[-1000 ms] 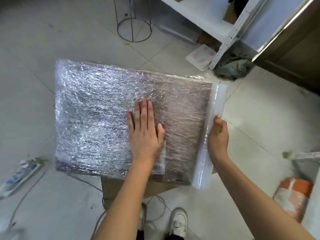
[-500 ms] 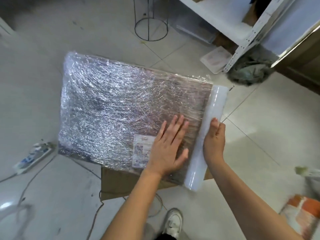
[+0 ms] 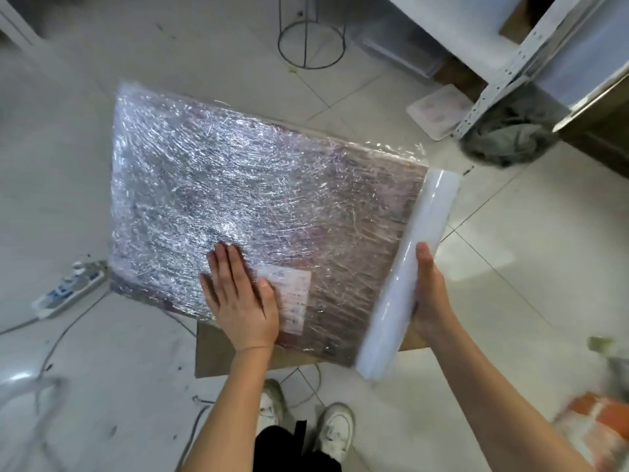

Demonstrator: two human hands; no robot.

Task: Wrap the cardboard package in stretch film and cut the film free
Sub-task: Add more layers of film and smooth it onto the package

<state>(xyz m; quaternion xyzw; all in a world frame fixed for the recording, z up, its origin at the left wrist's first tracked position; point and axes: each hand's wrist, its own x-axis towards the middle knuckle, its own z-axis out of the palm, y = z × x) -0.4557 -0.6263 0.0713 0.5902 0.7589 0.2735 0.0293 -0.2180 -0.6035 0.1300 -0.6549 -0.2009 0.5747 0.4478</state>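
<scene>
From the head camera, I am pressing my left hand (image 3: 240, 298) flat, fingers spread and gripping nothing, on the near part of the cardboard package (image 3: 258, 212), just beside its white label (image 3: 294, 298). The package is lying wrapped and glittering on a smaller cardboard box (image 3: 221, 349) that is standing on the tiled floor (image 3: 510, 267). My right hand (image 3: 430, 294) is wrapping around the stretch film roll (image 3: 408, 270), fingers closed behind it, holding it against the package's right edge.

To do this well, I judge I should be smoothing outward toward the roll so the film clings without trapped air, while pulling the roll taut and square to the edge before any cut.

The package is overhanging its support on the left and far sides, so heavy pressure there could tip it. Bare floor is lying open right of the roll, giving room to draw it away. A power strip (image 3: 69, 289) and cables are lying at the left, a wire stand (image 3: 311, 42) beyond, metal shelving (image 3: 503, 73) at the far right.
</scene>
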